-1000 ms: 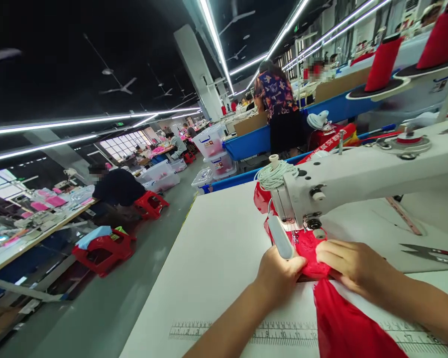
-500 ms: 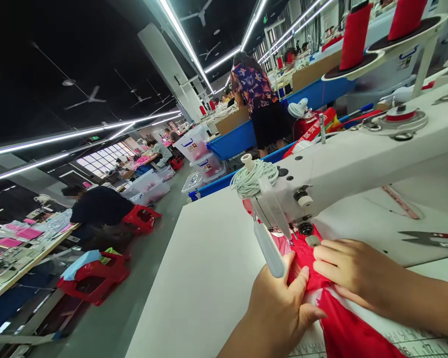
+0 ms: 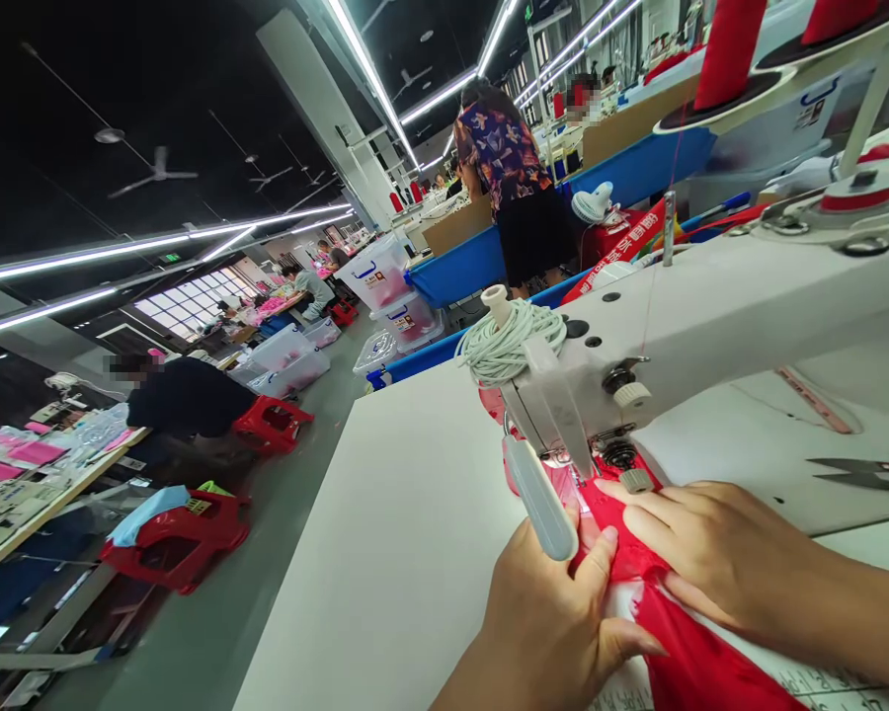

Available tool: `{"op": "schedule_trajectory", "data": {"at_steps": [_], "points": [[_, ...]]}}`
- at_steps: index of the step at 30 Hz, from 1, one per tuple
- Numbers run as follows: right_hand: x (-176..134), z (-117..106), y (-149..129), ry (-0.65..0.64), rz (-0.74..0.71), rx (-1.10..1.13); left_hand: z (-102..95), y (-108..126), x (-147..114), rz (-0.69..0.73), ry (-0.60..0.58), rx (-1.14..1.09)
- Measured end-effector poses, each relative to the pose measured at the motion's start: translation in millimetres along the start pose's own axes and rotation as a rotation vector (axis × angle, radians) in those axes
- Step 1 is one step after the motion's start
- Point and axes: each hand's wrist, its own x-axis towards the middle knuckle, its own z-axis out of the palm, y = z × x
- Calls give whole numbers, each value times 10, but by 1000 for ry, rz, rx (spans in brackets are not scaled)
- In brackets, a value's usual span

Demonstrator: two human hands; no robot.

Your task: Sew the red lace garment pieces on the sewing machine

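Red fabric [image 3: 626, 538] lies under the needle area of a white sewing machine [image 3: 756, 296], its loose part trailing toward the lower right. My left hand [image 3: 548, 612] rests on the fabric's left side, fingers spread and thumb stretched out to the right. A grey lever [image 3: 540, 499] hangs in front of some of its fingers. On the right edge of the cloth is my right hand [image 3: 711, 538], gripping it with the index finger reaching toward the presser foot. The thumb of this hand is partly hidden below the palm.
Scissors [image 3: 866, 474] lie right of the machine. A bundle of pale cord [image 3: 515, 341] sits on the machine head. Red thread cones [image 3: 730, 54] stand upper right. A red stool [image 3: 182, 538] is at left, and a person in a patterned shirt [image 3: 504, 148] stands ahead.
My right hand has shifted forward and left along the fabric, its index finger now stretched nearer the needle. My left hand stays almost where it was. The view has tilted slightly.
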Motion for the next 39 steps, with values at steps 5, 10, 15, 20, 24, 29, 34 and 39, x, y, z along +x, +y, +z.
{"op": "schedule_trajectory", "data": {"at_steps": [5,10,15,20,24,29,34,39], "points": [[-19,-1,4,-14,4,27,-23,11,19,13,-55,-1],[-28,-17,16,-40,15,67,-9,17,-9,-8,-67,18],[-11,-41,27,-40,-5,77,-24,19,-10,-3,-85,30],[25,-76,35,-55,-7,89,-48,24,29,-14,-56,34],[52,-66,55,-60,-1,110,-47,16,46,-21,-67,35],[53,-35,97,-64,4,85,-38,-6,43,-20,-113,36],[35,-41,121,-114,-9,68,-42,-28,47,-10,-129,29],[52,-52,118,-123,4,60,-60,-29,59,-3,-156,43]]}}
